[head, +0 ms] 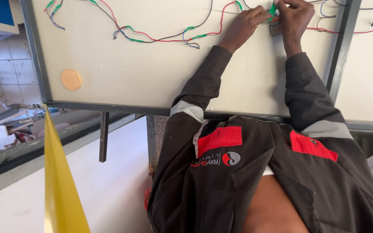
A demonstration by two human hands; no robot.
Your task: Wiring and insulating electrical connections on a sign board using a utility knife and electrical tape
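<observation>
Both hands are working high up on the white panel (152,64) right now, meeting at one spot near its top edge. The left hand (248,22) is coming in from the left, its fingers pinched shut on a small green connector (273,11) where the wires join. The right hand (295,18) is closing in from the right, its fingers curled down over the same joint, touching it and a dark loop of wire just below; whether that grip actually has hold of the connector I cannot tell, since the knuckles are covering it. So the green piece is sitting between the two hands, just beyond the left fingertips and tucked under the right ones, both about equally near. The red wire (221,19) is running out leftward from the joint, its long axis lying roughly across the panel, looping along with black, blue and green strands. Well apart, lower left on the panel, a round tan disc (71,79) is sitting on its own. A yellow strip (61,190) is slanting up in the foreground
</observation>
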